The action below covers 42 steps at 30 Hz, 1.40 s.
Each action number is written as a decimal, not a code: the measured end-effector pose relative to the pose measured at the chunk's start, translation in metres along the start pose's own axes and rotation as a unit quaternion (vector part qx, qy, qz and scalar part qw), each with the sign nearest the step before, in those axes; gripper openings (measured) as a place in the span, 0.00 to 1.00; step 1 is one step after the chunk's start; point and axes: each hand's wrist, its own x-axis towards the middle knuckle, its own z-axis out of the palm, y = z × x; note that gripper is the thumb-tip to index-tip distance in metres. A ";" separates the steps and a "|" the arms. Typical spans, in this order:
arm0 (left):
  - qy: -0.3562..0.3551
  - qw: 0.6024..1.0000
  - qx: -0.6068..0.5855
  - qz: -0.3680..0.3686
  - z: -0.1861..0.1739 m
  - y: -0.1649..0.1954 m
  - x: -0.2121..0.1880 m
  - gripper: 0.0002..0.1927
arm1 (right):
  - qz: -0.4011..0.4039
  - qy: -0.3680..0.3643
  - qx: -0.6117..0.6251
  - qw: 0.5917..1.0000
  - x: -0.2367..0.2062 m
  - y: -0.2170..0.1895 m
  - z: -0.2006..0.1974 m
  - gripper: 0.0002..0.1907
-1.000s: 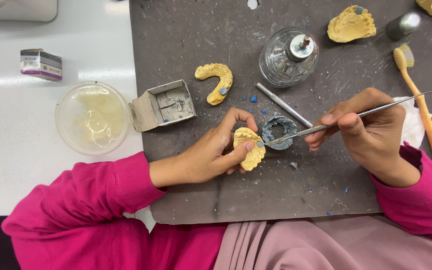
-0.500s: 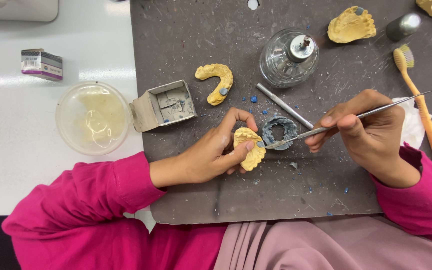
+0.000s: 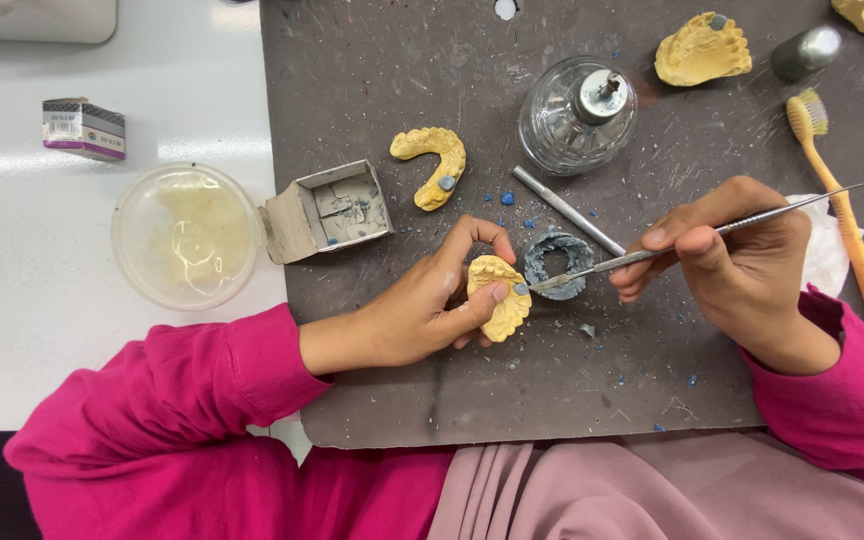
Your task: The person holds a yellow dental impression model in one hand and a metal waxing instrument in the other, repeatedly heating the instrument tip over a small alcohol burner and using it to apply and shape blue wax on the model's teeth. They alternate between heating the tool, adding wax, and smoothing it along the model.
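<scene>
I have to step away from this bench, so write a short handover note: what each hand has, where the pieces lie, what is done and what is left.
Left hand: holds a yellow tooth cast over the dark mat.
Right hand: holds a thin metal instrument, its tip at the cast's edge, where a small blue-grey dab sits.
Nearby: grey wax ring beside the cast, glass burner above, arch-shaped cast already bearing a blue dab.
Done: one dab on the held cast. Left: cannot tell how much more it needs.

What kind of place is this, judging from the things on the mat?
Probably a dental laboratory or training bench. The left hand holds a yellow dental cast while the right hand applies a thin metal instrument to it. Another arch-shaped cast and a glass spirit lamp lie on the grey mat.
</scene>
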 end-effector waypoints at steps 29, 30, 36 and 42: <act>-0.001 1.000 0.016 0.010 -0.001 0.001 0.000 0.15 | 0.002 -0.007 0.002 1.000 0.001 -0.001 0.000 0.17; 0.001 1.000 0.017 0.012 -0.001 0.001 -0.001 0.15 | 0.002 -0.005 0.001 1.000 0.000 -0.001 0.001 0.17; 0.011 0.999 0.002 0.035 0.000 -0.003 -0.002 0.13 | 0.012 0.022 0.060 0.998 -0.004 0.001 -0.004 0.20; -0.004 0.994 -0.007 0.112 -0.001 -0.008 -0.002 0.11 | 0.041 0.103 0.129 0.985 -0.007 0.004 -0.023 0.23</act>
